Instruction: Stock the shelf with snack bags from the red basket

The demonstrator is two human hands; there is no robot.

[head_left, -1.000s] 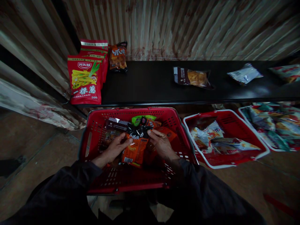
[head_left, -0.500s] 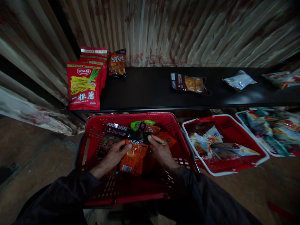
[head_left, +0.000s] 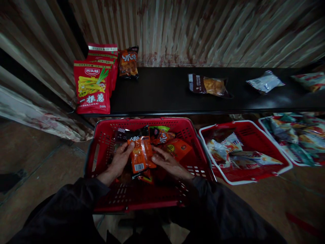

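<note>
Between the left hand (head_left: pixel 121 159) and the right hand (head_left: pixel 170 164), over the red basket (head_left: pixel 142 200), is an orange bag (head_left: pixel 142 154). The left clamps its edge; the right has dropped from its top corner to its side, its grip unclear, so the left probably bears the hold. Beyond both hands, red bags (head_left: pixel 92 88) stand on the shelf (head_left: pixel 157 93).

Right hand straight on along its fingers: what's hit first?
The right hand would likely meet the orange packet in the left hand first; any gap there is too small to judge.
</note>
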